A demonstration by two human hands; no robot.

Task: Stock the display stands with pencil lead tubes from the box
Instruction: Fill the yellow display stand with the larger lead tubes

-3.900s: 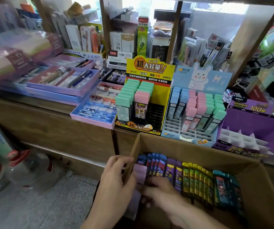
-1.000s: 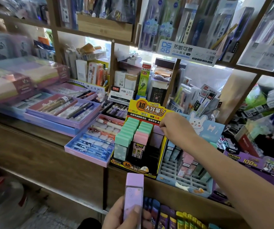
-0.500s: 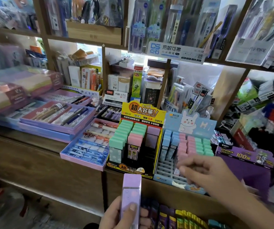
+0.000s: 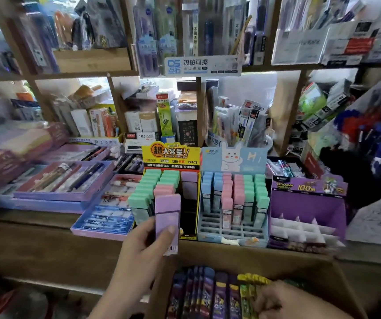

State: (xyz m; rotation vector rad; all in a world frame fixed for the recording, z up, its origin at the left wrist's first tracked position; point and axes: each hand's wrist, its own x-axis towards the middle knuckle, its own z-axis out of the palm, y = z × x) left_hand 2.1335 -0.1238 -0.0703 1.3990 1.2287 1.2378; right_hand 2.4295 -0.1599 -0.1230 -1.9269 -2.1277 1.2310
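Observation:
My left hand grips a lilac lead tube upright, in front of the yellow-and-black display stand that holds green, pink and lilac tubes. My right hand is down in the cardboard box, on the row of purple and yellow tubes; its fingers are blurred, and I cannot tell whether they hold one. To the right stand a blue rabbit stand with blue, pink and green tubes, and a purple stand with bare white dividers.
Purple trays of pens and a blue tray lie on the wooden counter to the left. Shelves packed with stationery rise behind the stands. The box's rim sits just under the counter's edge.
My right hand has dropped from in front of the rabbit stand down into the box. My left hand has lifted the lilac tube higher, up to the yellow stand.

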